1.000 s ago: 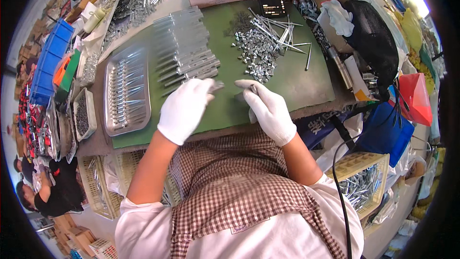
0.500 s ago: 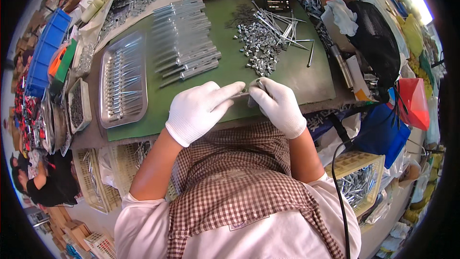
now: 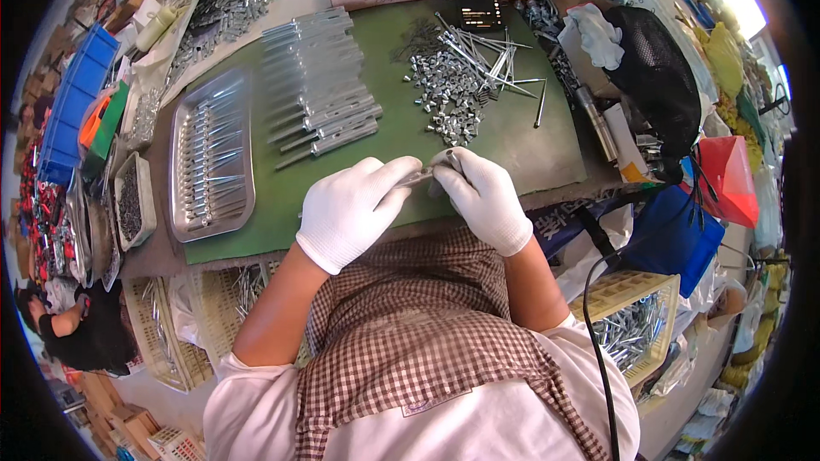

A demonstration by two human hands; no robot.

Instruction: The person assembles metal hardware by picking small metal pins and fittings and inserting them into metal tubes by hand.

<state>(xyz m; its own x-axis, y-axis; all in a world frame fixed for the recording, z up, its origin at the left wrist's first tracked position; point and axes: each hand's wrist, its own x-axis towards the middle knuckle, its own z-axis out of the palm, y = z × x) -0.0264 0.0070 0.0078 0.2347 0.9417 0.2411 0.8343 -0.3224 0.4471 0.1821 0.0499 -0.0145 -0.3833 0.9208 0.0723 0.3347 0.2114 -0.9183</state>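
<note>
Left hand [image 3: 352, 212] and right hand [image 3: 485, 207] meet over the desk [image 3: 534, 154] near its front edge, both grips pinched on a rod [image 3: 416, 177], probably so each steadies the other; the fittings [image 3: 448, 85] lie just beyond, likely for easy reach; the rod looks slim, grey, metallic (gloved fingers hide most of it, from where I stand).

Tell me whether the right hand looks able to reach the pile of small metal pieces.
Probably yes: the pile lies just beyond the right hand on the green mat, nothing visibly between. It seems to hold a metal part, though, so may need freeing first.
</note>
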